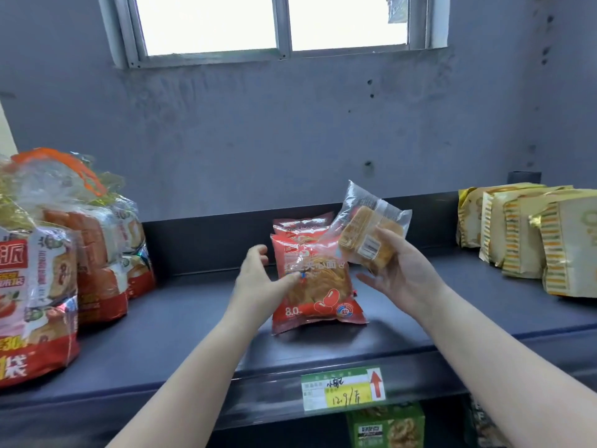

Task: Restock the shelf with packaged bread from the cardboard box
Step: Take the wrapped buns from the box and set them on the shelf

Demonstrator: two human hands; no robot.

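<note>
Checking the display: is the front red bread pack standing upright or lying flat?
Upright: the front red bread pack stands on its bottom edge on the shelf, the left hand touching it.

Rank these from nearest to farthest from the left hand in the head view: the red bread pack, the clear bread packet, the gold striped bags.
1. Red bread pack: standing mid-shelf, touching the left hand.
2. Clear bread packet: just right of it, held in the right hand.
3. Gold striped bags: far right end of the shelf.
</note>
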